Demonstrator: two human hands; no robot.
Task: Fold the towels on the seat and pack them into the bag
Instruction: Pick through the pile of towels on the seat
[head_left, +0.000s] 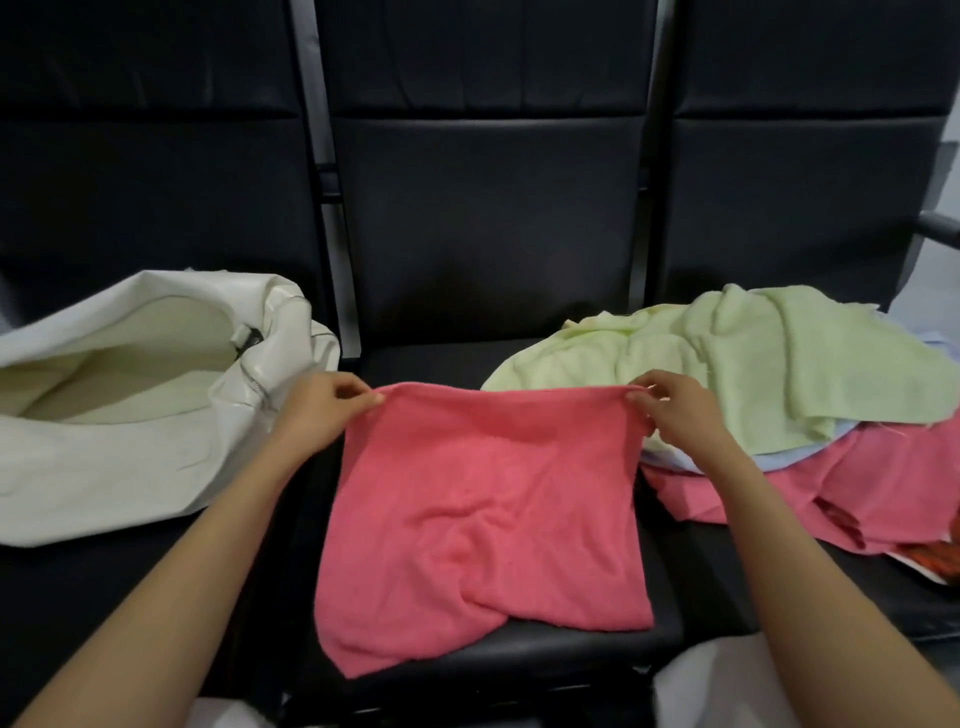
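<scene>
From the head camera, the left hand (324, 410) and right hand (675, 410) each pinch a far corner of the pink towel (483, 519), holding that edge taut and raised while the rest lies rumpled on the middle black seat (571, 649). Just left of it the white bag (130, 457) lies on the next seat with its zip open and mouth gaping toward the left hand. On the right, a heap crowds the right wrist: a green towel (753, 358) on top, a pale blue towel (670, 460) beneath it, and more pink cloth (883, 483) under that.
</scene>
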